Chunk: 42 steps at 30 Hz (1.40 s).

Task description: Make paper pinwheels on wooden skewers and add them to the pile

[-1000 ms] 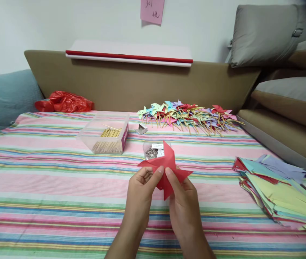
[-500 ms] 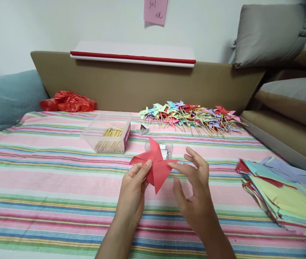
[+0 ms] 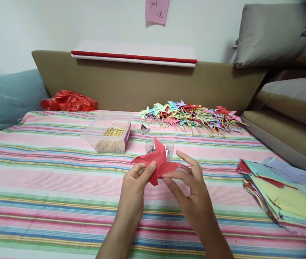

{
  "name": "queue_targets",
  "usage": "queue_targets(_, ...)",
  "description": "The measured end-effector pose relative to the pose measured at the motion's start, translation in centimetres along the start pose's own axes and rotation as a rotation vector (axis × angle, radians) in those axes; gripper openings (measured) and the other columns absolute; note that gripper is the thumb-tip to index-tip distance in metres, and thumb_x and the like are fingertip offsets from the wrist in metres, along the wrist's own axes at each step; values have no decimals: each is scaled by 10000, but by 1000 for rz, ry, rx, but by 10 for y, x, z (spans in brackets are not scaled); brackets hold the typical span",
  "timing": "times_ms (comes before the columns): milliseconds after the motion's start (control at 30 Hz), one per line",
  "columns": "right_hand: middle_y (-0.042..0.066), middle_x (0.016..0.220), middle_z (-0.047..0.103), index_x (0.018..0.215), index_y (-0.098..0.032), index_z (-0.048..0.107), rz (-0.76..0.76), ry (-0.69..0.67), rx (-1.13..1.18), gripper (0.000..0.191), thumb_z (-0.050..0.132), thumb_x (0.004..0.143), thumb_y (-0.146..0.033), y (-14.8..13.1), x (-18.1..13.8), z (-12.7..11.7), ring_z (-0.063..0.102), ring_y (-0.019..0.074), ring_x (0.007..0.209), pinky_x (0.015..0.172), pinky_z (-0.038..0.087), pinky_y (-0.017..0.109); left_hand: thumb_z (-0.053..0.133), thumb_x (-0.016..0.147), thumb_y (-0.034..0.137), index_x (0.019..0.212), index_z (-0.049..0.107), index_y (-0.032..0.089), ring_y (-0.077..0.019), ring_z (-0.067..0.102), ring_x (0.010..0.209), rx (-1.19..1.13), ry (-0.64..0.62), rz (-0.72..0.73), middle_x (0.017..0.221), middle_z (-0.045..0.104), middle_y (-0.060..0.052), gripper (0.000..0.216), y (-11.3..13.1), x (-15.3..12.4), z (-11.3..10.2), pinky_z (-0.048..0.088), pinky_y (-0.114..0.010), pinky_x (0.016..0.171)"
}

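A red folded paper pinwheel [image 3: 158, 162] is held up above the striped cloth [image 3: 47, 180]. My left hand [image 3: 135, 187] pinches it at the centre, thumb on top. My right hand [image 3: 193, 196] has its thumb and forefinger closed on the pinwheel's right-hand blade, with the other fingers spread above. Just behind the pinwheel stands a small clear tub of metal pins [image 3: 169, 151], partly hidden by the paper.
A clear box of wooden sticks [image 3: 109, 136] stands at the back left. A heap of finished coloured pinwheels [image 3: 190, 117] lies at the back. A stack of coloured paper [image 3: 282, 194] is at the right. A red plastic bag [image 3: 69, 101] and sofa cushions lie beyond.
My right hand let go of the pinwheel and opened, then came back and pinched its right blade. The pinwheel shifted left and turned flatter in my left hand.
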State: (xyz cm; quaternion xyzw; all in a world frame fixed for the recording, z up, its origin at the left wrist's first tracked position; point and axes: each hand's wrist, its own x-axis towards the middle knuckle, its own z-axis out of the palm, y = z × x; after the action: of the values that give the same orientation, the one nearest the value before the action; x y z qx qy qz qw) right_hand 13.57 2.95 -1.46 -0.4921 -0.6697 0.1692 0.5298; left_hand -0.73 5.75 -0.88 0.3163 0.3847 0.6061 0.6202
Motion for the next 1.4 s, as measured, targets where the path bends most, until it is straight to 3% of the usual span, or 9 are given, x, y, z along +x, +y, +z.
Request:
queue_targets(100,58,1363,567,856,-310,747,131,33,98,139,643,915,-379,-3,0,4,414,310,1382,1069,387,508,800,795,321,684,677,171,-105,505,633,76,-42,12,635,599,35,223,-2,-2,1,422,-227,668)
queue_targets(300,74,1297,575,825,-269,726,287,148,190,152,676,884,-400,-3,0,9,477,292,1321,1101,358,497,770,822,344,644,642,170,-120,521,659,204,-77,38,618,591,29,280,-2,-6,4,414,-240,692)
queue_targets(600,76,1225,563,800,-250,703,307,249,233,130,691,869,-359,-2,-2,15,507,284,1284,1083,390,496,785,807,352,686,702,172,-145,571,724,206,-114,18,705,668,-3,233,-2,-7,6,445,-262,741)
queue_targets(967,80,1220,572,796,-240,700,295,318,193,131,696,850,-359,-2,-2,19,515,284,1274,1034,442,489,792,798,348,657,686,174,-134,570,686,269,-95,30,642,633,16,248,-5,-6,6,437,-251,719)
queue_targets(1400,88,1198,581,814,-237,679,254,262,217,127,666,870,-351,-2,-1,17,489,289,1312,1052,429,484,774,814,364,676,667,169,-131,542,669,258,-71,67,636,611,16,261,-5,-7,7,436,-251,689)
